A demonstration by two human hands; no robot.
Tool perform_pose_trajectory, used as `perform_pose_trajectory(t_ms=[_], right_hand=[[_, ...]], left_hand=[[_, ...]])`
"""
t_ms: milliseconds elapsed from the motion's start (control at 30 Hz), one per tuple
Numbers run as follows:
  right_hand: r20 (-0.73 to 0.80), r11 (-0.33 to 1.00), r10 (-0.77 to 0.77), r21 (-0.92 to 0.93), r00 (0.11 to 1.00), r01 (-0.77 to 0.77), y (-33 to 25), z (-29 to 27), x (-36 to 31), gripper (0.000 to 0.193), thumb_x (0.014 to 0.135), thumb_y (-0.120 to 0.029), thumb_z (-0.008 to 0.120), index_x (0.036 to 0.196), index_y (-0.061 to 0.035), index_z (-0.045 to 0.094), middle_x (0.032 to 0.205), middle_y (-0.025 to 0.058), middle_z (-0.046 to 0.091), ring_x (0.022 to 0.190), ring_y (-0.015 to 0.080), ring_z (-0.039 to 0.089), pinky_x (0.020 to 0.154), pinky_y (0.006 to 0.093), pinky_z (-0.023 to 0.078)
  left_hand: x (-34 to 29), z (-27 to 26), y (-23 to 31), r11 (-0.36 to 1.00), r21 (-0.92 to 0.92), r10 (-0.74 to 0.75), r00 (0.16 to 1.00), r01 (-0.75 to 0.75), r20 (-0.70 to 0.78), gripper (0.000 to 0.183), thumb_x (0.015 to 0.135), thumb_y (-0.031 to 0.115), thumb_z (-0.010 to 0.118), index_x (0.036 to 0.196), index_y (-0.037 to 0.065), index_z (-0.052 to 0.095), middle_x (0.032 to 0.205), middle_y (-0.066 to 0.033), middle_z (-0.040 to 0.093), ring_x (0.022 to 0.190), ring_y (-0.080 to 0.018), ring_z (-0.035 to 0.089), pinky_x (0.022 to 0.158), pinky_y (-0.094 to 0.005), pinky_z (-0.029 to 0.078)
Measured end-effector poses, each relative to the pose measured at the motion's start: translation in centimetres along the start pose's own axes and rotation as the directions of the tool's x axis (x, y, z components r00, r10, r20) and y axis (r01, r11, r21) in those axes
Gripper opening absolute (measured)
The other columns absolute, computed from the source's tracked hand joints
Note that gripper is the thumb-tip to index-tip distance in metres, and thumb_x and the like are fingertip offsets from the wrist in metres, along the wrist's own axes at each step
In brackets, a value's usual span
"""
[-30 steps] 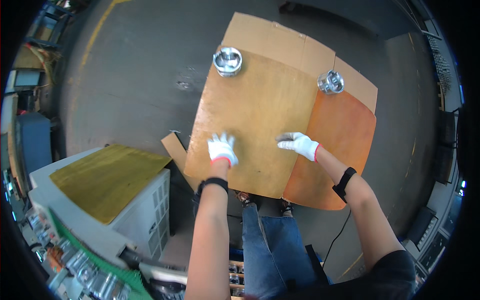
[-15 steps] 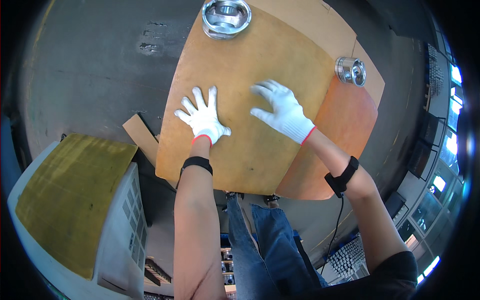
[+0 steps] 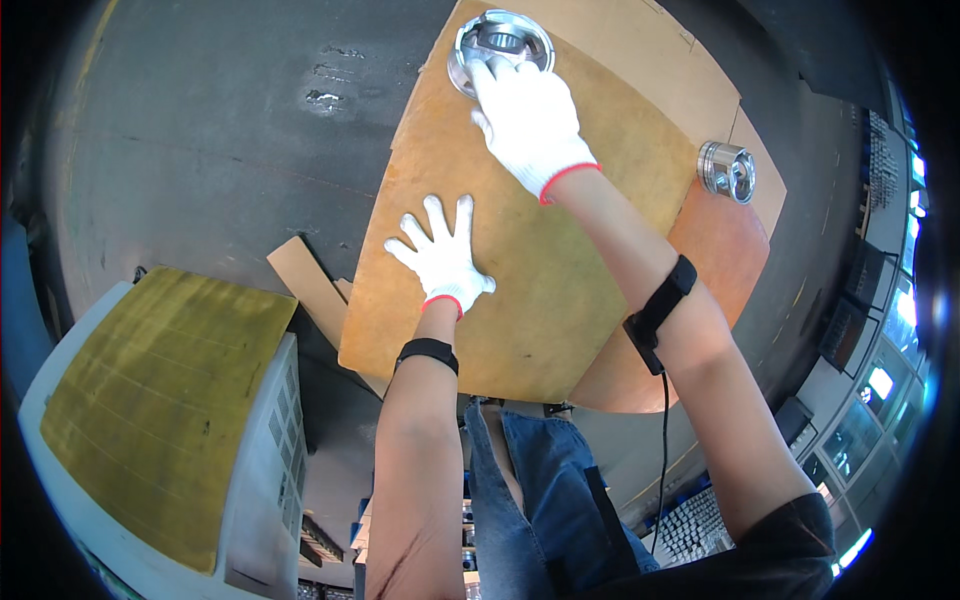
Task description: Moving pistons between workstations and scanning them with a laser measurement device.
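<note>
On the far part of a tan-covered tabletop (image 3: 560,260) stands a shiny metal piston (image 3: 542,48), its hollow side up. My right hand (image 3: 530,120), in a white knitted glove with a red cuff, is at its near side. The fingers bend over the near rim, and the thumb is lower at the left; the palm side is hidden. My left hand (image 3: 443,262), gloved the same way, lies flat on the tabletop with fingers spread and holds nothing. A second piston (image 3: 727,172) lies on its side at the right edge.
At lower left stands a pale cabinet (image 3: 262,500) with a vented side and a worn yellow-green top cover (image 3: 160,400). A brown board (image 3: 305,275) leans beside the tabletop's left edge. Rows of metal parts (image 3: 695,530) are at lower right. A cable (image 3: 664,460) hangs from my right wrist strap.
My right hand has moved forward and left from above the tabletop's middle to the far piston. My left hand stays flat. The whole view has shifted slightly.
</note>
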State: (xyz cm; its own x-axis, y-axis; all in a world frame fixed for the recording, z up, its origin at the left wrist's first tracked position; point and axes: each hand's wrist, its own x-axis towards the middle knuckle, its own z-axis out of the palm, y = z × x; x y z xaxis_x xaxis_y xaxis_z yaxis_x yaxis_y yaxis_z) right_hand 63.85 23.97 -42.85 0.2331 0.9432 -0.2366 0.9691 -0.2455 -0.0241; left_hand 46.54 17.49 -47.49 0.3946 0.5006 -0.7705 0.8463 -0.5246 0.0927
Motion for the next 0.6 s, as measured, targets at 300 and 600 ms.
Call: perform_pose_trajectory(t_ms=[300,600], right_hand=[[-0.091,0.970,0.020,0.244,0.996,0.003,3.7,2.1,-0.3,0.029,0.077,-0.019,0.065,0.106,-0.0146,0.063,0.096,0.0149,0.067,0.087,0.0350,0.063,0.079,0.0438,0.051],[0.085,0.815,0.349,0.463,0.933,-0.347,14.9,1.9,-17.4,0.037,0.074,-0.030,0.075,0.103,-0.0086,0.068,0.095,0.0171,0.068,0.091,0.0363,0.064,0.082,0.0396,0.050]], left_hand=[[0.2,-0.4,1.2,0.999,0.031,-0.022,0.999,0.023,-0.034,0.132,0.049,0.051,0.088,0.152,0.025,0.009,0.156,-0.0212,0.010,0.138,-0.0513,0.013,0.104,-0.0720,0.014],[-0.2,0.0,2.4,0.996,0.071,-0.060,0.997,0.057,0.039,0.137,0.050,0.050,0.088,0.153,0.024,0.002,0.158,-0.0211,0.001,0.141,-0.0514,0.005,0.106,-0.0702,0.010]])
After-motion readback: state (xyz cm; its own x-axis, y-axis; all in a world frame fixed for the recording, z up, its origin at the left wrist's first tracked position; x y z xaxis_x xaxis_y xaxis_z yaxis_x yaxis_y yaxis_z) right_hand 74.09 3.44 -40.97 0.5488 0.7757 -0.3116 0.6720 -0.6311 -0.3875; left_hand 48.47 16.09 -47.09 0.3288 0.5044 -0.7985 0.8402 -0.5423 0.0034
